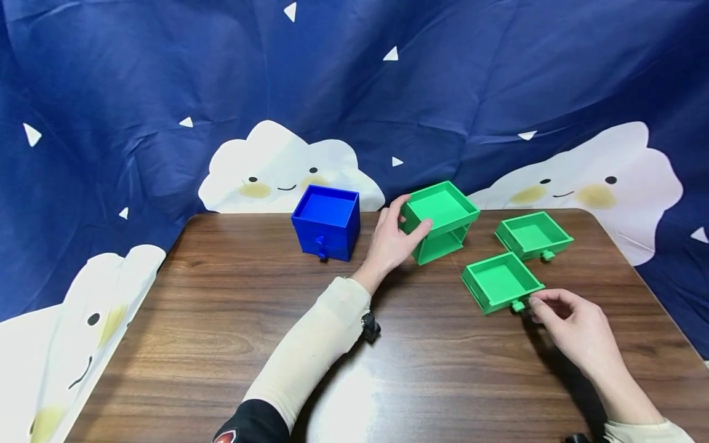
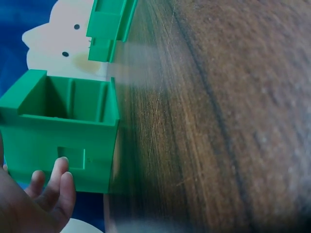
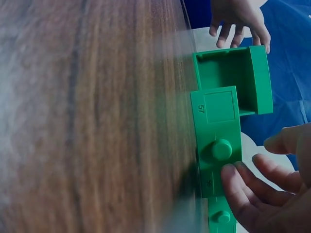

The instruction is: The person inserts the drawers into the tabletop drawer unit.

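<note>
In the head view my left hand grips the left side of a green drawer cabinet. Its thumb lies over the front top edge and its other fingers are along the side. The cabinet's front is open, with a shallow tray on top. Two green drawers lie to its right on the table. The nearer drawer has a round knob on its front. Beside that drawer's front right corner is my right hand, fingertips right at the edge, its thumb held apart in the right wrist view.
The second green drawer sits just behind the nearer one, its knob facing forward. Left of the cabinet stands a blue drawer cabinet with a front knob. A blue cloth with clouds hangs behind the wooden table.
</note>
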Motion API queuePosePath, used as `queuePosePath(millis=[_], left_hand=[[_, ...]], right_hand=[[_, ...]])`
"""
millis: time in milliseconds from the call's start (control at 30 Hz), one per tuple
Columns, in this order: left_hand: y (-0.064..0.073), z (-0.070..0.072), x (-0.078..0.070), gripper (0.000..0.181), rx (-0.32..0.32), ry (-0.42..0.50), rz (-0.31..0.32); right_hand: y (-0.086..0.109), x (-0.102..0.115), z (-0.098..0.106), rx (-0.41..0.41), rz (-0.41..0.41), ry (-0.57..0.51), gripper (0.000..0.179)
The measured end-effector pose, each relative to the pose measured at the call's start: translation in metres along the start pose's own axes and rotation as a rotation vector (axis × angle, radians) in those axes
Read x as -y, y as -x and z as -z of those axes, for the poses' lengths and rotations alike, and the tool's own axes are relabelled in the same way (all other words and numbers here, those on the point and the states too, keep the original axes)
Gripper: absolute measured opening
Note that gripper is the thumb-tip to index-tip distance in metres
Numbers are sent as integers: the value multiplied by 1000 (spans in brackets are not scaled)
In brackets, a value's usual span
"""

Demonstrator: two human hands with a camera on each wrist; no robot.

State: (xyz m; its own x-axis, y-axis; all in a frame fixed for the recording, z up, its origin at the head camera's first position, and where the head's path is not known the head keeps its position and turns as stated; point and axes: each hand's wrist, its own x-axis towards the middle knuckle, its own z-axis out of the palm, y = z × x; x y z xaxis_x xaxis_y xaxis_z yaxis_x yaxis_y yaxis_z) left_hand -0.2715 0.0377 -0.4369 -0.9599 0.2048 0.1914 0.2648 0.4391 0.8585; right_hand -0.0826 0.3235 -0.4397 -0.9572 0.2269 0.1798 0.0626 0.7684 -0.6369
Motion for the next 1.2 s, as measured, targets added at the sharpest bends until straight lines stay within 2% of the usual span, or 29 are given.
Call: queuePosePath(millis=[100, 467, 733, 833, 1000, 1200], left_hand=[[-1, 0, 1, 71, -3, -5, 0], [2, -2, 3, 71, -10, 19, 0], [2, -2, 3, 71, -3, 33, 1], [2, -2, 3, 71, 5, 32, 8], [1, -2, 3, 71, 13, 28, 4], [1, -2, 3, 70, 11, 31, -5]], right_hand=[[-1, -2, -2, 19, 6, 10, 24], [-3, -9, -12, 136, -6, -85, 29], [-12, -9, -13, 195, -80, -29, 39], [-15, -9, -14, 214, -130, -71, 41], [-17, -10, -16, 250, -204, -202, 37], [-19, -13, -19, 261, -224, -314, 24]])
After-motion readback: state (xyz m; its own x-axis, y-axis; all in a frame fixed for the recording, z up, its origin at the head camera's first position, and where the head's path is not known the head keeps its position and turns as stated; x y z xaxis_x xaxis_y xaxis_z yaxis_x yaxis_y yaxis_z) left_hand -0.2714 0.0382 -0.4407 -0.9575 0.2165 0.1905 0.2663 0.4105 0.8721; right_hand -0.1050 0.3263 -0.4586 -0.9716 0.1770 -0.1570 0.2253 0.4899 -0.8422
